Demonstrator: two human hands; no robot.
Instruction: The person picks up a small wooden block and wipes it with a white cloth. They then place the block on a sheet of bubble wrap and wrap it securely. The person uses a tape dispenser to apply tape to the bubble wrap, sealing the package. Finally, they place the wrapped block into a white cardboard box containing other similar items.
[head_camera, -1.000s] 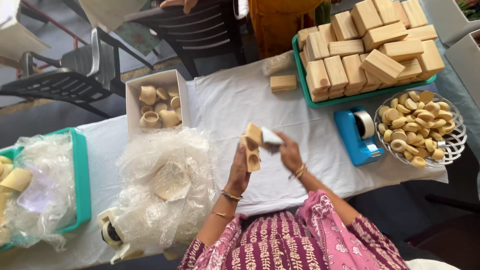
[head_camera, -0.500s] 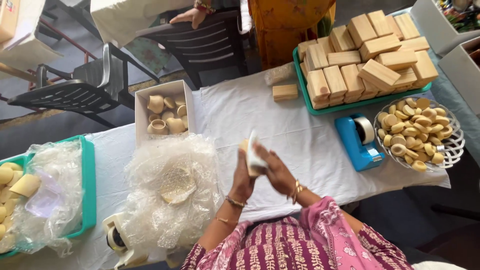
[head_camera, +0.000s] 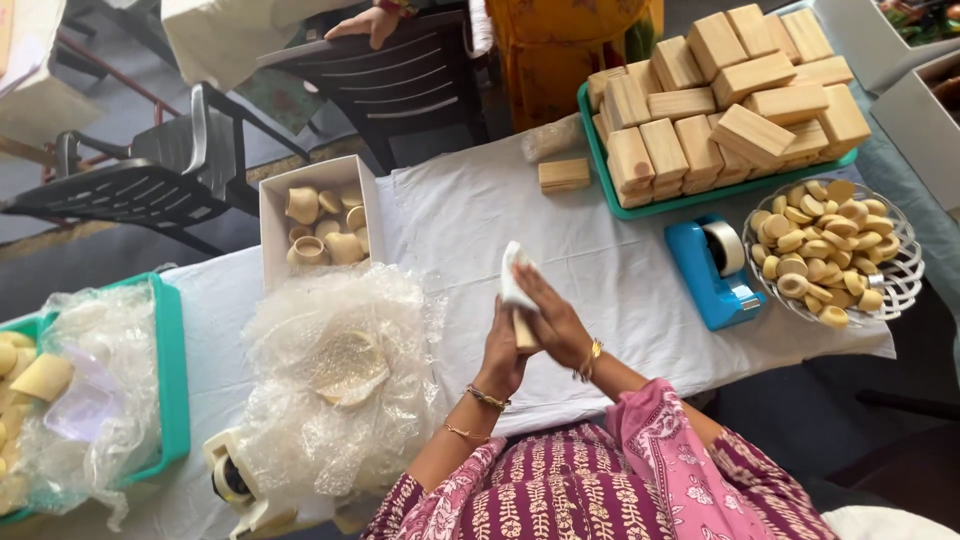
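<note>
My left hand (head_camera: 502, 355) and my right hand (head_camera: 553, 318) are pressed together above the white table (head_camera: 610, 270). Between them they hold a small tan item partly covered by a white wrap (head_camera: 514, 275), which sticks up above the fingers. The item itself is mostly hidden by my palms. A heap of bubble wrap (head_camera: 335, 375) with a small clay cup on it lies just left of my hands.
A white box (head_camera: 318, 222) of clay cups sits at the back left. A teal tray (head_camera: 730, 95) stacked with tan boxes, a blue tape dispenser (head_camera: 712, 265) and a wire basket (head_camera: 835, 250) of small tan pieces are right. Another person stands beyond two dark chairs.
The white wrap has been folded closer around the tan item, and my hands have closed together over it. The view has shifted slightly.
</note>
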